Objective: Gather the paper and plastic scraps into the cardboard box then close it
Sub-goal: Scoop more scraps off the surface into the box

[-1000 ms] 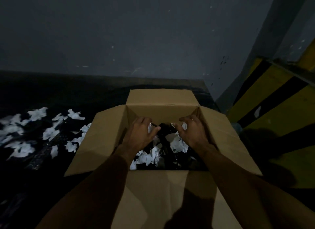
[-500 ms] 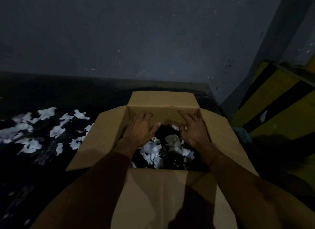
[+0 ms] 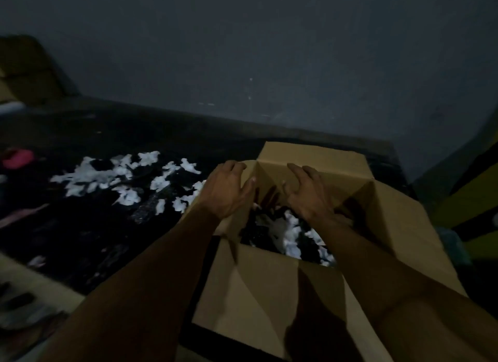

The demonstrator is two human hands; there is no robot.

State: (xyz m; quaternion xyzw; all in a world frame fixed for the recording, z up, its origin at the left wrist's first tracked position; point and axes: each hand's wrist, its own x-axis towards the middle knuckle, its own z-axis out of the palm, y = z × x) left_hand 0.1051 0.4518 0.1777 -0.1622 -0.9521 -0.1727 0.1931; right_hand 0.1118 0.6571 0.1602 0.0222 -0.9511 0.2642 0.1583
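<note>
Head view: your left hand (image 3: pixel 229 190) and right hand (image 3: pixel 310 197) hover above the open cardboard box (image 3: pixel 269 294), fingers (image 3: pixel 297 170) spread and empty. Scraps (image 3: pixel 289 236) lie inside, yet a pile (image 3: pixel 107 177) lies left of the box, so closing seems premature.

Tan cardboard box (image 3: pixel 269 289), white scraps (image 3: pixel 107 177), perhaps pink object (image 3: pixel 17 158), dim

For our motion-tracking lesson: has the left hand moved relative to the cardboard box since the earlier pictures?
Yes. Against the cardboard box, the left hand shifted left, from over the scraps inside to its left edge.
</note>
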